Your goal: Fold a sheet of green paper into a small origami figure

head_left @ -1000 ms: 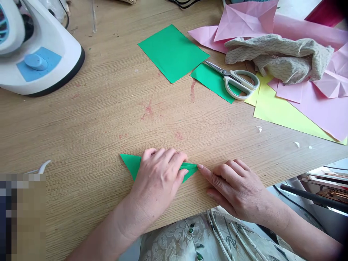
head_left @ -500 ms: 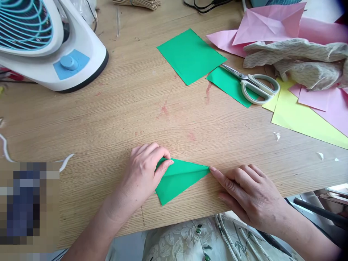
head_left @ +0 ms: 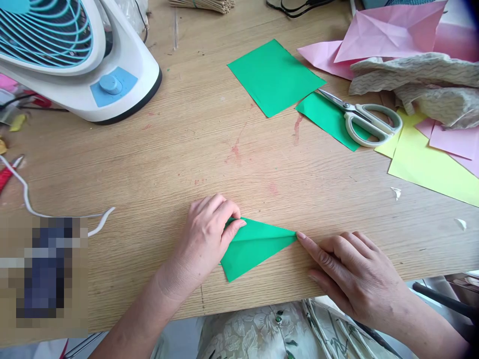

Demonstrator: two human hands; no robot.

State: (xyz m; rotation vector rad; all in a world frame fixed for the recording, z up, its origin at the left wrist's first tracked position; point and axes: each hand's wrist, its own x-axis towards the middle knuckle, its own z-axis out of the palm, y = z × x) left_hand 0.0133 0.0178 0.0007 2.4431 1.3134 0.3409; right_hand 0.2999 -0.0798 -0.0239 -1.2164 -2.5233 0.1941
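Observation:
A folded green sheet of paper [head_left: 258,245] lies near the table's front edge, tapering to a point on the right, with a crease along its length. At its upper left edge my left hand [head_left: 209,232] is closed, thumb and index finger pinching the paper and covering its left end. My right hand [head_left: 352,267] rests on the table to the right. Its outstretched index fingertip presses the paper's pointed tip, while the thumb lies apart from the index finger and grips nothing.
Farther back lie a green square sheet [head_left: 275,77] and scissors [head_left: 368,122] on another green piece. Yellow paper [head_left: 430,167], pink paper [head_left: 389,32] and crumpled beige cloth or paper [head_left: 419,70] fill the right. A white fan [head_left: 138,75] stands back left; a white cord [head_left: 26,194] lies left.
The camera view has shifted slightly, so the table and everything on it appear farther right. Both hands keep about the same hold on the green paper.

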